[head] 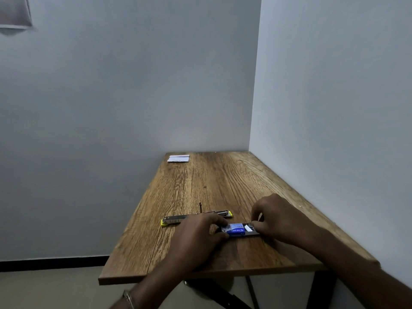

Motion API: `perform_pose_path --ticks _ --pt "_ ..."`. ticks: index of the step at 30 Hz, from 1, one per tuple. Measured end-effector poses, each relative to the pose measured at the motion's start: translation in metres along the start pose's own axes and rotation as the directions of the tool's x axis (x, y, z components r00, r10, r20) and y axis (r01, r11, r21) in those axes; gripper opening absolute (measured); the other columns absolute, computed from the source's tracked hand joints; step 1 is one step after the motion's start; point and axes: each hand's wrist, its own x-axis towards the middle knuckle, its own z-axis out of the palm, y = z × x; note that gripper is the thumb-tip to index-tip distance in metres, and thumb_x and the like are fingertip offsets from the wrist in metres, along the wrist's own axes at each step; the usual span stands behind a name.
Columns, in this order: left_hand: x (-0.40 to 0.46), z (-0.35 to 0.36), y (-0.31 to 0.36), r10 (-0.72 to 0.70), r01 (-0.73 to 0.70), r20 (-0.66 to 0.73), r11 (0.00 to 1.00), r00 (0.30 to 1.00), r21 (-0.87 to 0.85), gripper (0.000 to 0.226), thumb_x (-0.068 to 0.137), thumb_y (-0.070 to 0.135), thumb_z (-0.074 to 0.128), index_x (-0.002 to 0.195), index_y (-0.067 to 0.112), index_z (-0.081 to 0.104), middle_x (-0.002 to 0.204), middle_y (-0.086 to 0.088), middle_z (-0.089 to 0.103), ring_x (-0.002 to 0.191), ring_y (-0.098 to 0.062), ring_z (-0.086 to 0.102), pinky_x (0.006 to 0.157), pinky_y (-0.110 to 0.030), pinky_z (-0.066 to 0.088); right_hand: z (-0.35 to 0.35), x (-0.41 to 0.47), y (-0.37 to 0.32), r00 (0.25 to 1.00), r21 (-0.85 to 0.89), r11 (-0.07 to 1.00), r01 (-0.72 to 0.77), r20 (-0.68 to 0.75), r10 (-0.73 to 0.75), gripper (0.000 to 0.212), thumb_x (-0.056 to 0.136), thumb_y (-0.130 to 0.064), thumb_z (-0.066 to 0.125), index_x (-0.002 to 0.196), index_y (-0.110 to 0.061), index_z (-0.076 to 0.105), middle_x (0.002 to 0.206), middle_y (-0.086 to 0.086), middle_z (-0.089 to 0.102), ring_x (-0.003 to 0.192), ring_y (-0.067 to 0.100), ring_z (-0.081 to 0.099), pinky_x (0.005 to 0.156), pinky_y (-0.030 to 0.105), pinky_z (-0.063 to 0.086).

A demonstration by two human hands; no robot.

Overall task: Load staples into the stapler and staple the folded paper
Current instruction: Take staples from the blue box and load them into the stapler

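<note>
Both hands, left and right, pinch a blue staple box printed "kangaro"; just behind it the opened stapler lies flat, folded paper far behind it on the tabletop

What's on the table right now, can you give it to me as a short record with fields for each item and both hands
surface: wooden table in a wall corner
stapler: opened out flat, yellow ends, beyond the hands
staple box: blue, at the near side, between both hands
left hand: fingers on the box's left end
right hand: fingertips at the box's right end
folded paper: white, far left corner, untouched
</note>
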Motion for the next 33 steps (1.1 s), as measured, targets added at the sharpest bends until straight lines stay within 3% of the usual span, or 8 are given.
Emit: perform_pose_path --ticks 4,8,12,14,18,22,28,33 --pt "0.000 -0.001 0.001 -0.006 0.006 0.005 1.000 1.000 0.009 0.034 0.084 0.051 0.068 0.116 0.044 0.066 0.116 0.024 0.068 0.062 0.013 0.046 0.054 -0.009 0.027 0.004 -0.008 0.004 0.996 0.107 0.994 -0.005 -0.084 0.014 0.002 0.084 -0.026 0.073 0.085 -0.024 0.074 0.081 -0.011 0.070 0.074 0.000 0.064 0.063 0.016 0.052" --pt "-0.001 -0.002 0.001 -0.006 0.006 0.015 1.000 1.000 0.012 0.034 0.084 0.049 0.068 0.117 0.042 0.066 0.120 0.022 0.068 0.090 0.006 0.059 0.066 -0.016 0.043 0.007 -0.013 0.004 0.990 0.154 0.987 0.053 -0.137 -0.032 0.002 0.085 -0.028 0.071 0.085 -0.026 0.073 0.082 -0.012 0.072 0.074 0.000 0.065 0.063 0.017 0.051" --pt "-0.001 -0.002 0.003 -0.001 0.001 0.008 1.000 1.000 0.016 0.034 0.084 0.051 0.067 0.117 0.042 0.066 0.118 0.023 0.068 0.080 0.007 0.055 0.060 -0.011 0.034 0.009 -0.016 0.004 0.976 0.159 0.983 0.090 -0.209 -0.056 0.005 0.085 -0.030 0.068 0.085 -0.026 0.072 0.079 -0.012 0.071 0.070 0.003 0.064 0.063 0.025 0.053" --pt "-0.001 -0.002 0.004 0.006 -0.006 0.004 1.000 1.000 0.017 0.034 0.084 0.051 0.067 0.117 0.042 0.066 0.118 0.023 0.068 0.080 0.007 0.054 0.059 -0.009 0.031 0.010 -0.016 0.004 0.970 0.175 0.978 0.111 -0.233 -0.068 0.004 0.084 -0.028 0.069 0.088 -0.028 0.072 0.079 -0.013 0.070 0.072 0.001 0.064 0.064 0.021 0.052" --pt "-0.001 -0.002 0.003 0.020 -0.020 0.011 1.000 1.000 0.019 0.034 0.085 0.049 0.067 0.118 0.041 0.065 0.119 0.023 0.067 0.088 0.009 0.056 0.066 -0.011 0.039 0.014 -0.014 0.008 0.974 0.260 0.962 0.086 -0.225 -0.027 0.022 0.084 -0.022 0.072 0.105 -0.028 0.076 0.083 -0.022 0.067 0.078 -0.009 0.063 0.064 0.005 0.046" --pt "-0.002 -0.003 0.003 0.017 -0.017 0.006 1.000 1.000 0.017 0.032 0.085 0.049 0.067 0.116 0.041 0.066 0.118 0.023 0.068 0.080 0.009 0.052 0.063 -0.013 0.036 0.017 -0.013 0.011 0.984 0.353 0.935 0.027 -0.176 0.038 0.015 0.083 -0.022 0.072 0.092 -0.032 0.077 0.079 -0.024 0.068 0.086 -0.014 0.060 0.068 0.002 0.045" --pt "-0.001 -0.003 0.004 0.018 -0.019 0.020 1.000 1.000 0.019 0.033 0.086 0.048 0.067 0.118 0.041 0.065 0.121 0.022 0.067 0.093 0.006 0.059 0.067 -0.014 0.040 0.018 -0.015 0.014 0.972 0.534 0.845 -0.020 -0.188 0.142 0.013 0.081 -0.019 0.073 0.079 -0.032 0.075 0.081 -0.025 0.072 0.079 -0.007 0.066 0.061 0.007 0.048" --pt "-0.001 -0.003 0.005 0.006 -0.007 0.014 1.000 1.000 0.018 0.033 0.085 0.048 0.067 0.117 0.041 0.066 0.120 0.022 0.067 0.090 0.006 0.058 0.064 -0.014 0.038 0.016 -0.019 0.015 0.976 0.747 0.664 -0.022 -0.127 0.175 0.007 0.083 -0.017 0.078 0.085 -0.024 0.078 0.083 -0.009 0.077 0.079 0.004 0.073 0.060 0.013 0.052"
